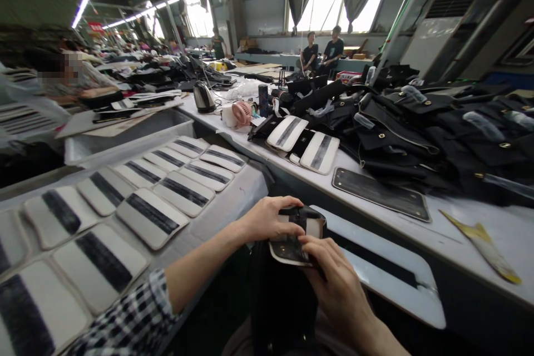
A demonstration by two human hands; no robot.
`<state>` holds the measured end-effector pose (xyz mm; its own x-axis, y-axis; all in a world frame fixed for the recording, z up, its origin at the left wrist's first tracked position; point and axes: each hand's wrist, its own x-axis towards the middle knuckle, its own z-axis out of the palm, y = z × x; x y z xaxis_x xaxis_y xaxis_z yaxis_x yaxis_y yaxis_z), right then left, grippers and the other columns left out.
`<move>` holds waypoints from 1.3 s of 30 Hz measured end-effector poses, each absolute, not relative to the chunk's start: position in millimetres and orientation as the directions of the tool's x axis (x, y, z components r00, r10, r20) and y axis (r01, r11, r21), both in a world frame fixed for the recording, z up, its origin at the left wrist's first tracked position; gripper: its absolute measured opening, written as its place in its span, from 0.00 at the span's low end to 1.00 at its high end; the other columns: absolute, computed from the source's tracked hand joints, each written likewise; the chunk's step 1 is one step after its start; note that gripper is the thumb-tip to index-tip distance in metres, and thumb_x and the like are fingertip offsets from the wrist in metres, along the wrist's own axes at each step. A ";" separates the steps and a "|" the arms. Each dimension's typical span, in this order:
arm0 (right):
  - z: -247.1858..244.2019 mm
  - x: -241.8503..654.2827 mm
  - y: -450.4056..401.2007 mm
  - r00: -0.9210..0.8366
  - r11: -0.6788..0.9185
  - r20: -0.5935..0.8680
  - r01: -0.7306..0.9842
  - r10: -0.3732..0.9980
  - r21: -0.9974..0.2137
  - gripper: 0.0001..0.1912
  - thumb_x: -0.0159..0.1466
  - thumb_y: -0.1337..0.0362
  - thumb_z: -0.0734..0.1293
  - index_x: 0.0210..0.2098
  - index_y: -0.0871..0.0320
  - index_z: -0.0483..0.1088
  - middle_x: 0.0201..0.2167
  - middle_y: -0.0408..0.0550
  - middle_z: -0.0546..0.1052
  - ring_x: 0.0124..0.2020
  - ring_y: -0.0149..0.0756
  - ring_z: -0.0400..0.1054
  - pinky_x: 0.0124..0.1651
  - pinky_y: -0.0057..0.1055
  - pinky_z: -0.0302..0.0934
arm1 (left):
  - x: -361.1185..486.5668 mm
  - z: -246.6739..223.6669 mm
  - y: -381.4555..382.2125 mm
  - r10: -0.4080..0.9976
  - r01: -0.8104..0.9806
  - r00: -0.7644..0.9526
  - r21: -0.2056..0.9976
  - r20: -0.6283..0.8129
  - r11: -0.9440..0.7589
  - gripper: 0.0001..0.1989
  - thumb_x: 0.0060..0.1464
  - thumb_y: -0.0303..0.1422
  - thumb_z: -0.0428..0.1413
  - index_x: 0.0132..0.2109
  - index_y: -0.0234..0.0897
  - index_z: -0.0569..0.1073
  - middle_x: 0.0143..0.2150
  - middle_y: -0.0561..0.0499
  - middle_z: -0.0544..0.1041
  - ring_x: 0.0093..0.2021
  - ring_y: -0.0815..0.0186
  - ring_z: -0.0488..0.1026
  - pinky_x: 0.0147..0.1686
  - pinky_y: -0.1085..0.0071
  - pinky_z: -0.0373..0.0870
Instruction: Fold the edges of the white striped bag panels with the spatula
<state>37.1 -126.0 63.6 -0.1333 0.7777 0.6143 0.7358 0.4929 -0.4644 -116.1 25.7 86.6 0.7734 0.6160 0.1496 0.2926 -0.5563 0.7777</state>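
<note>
In front of my body is a black leather-like panel (pixel 289 251) with a pale edge, bent over on itself, a white patch showing at its upper right. My left hand (pixel 271 221) grips it from the left, thumb on top and fingers over its far edge. From the right, my right hand (pixel 334 270) presses its fingertips on the panel close to the left thumb. Behind my hands, a pale board with a long dark slot (pixel 421 303) sticks out at the table edge. A flat black panel with small studs (pixel 379 193) lies beyond it.
Several white panels with dark stripes (pixel 154 219) lie in rows on the left table. Two similar white panels (pixel 319 153), a pink fan (pixel 242 113), a kettle (pixel 203 97), piled black bags (pixel 400 128) and a yellow strip (pixel 479 242) occupy the right table. Other people are farther back.
</note>
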 end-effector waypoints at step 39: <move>24.6 10.9 -182.5 -0.322 0.542 0.753 0.839 0.573 -0.054 0.16 0.66 0.80 0.55 0.43 0.71 0.72 0.35 0.59 0.78 0.38 0.43 0.73 0.44 0.40 0.65 | -95.7 54.6 20.5 0.540 0.349 0.823 0.594 0.175 -0.725 0.32 0.48 0.38 0.65 0.61 0.56 0.68 0.63 0.56 0.68 0.60 0.58 0.69 0.61 0.66 0.63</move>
